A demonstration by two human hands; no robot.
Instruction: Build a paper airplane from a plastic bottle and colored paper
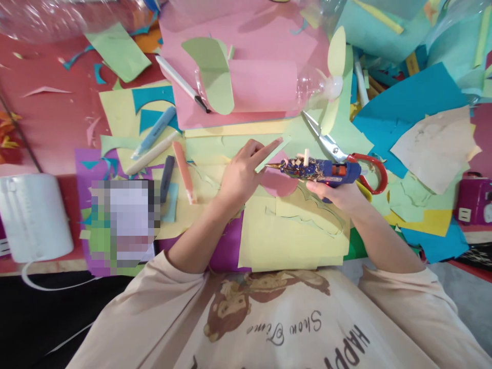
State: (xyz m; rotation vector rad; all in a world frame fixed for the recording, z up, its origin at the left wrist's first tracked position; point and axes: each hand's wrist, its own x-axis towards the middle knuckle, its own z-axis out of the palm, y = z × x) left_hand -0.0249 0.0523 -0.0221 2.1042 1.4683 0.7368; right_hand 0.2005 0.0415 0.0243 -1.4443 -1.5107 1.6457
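My left hand pinches a thin pale green paper strip between thumb and fingers. My right hand grips a blue glue gun, its nozzle pointing left at the lower end of the strip. Both hands hover over yellow paper sheets and a pink paper disc. Beyond them lies a clear plastic bottle wrapped in pink paper with pale green fins stuck on.
Red-handled scissors lie just behind the glue gun. Markers and pens rest at the left, a white pen further back. A white tape roll sits at far left, a purple box at right. Coloured paper scraps cover the table.
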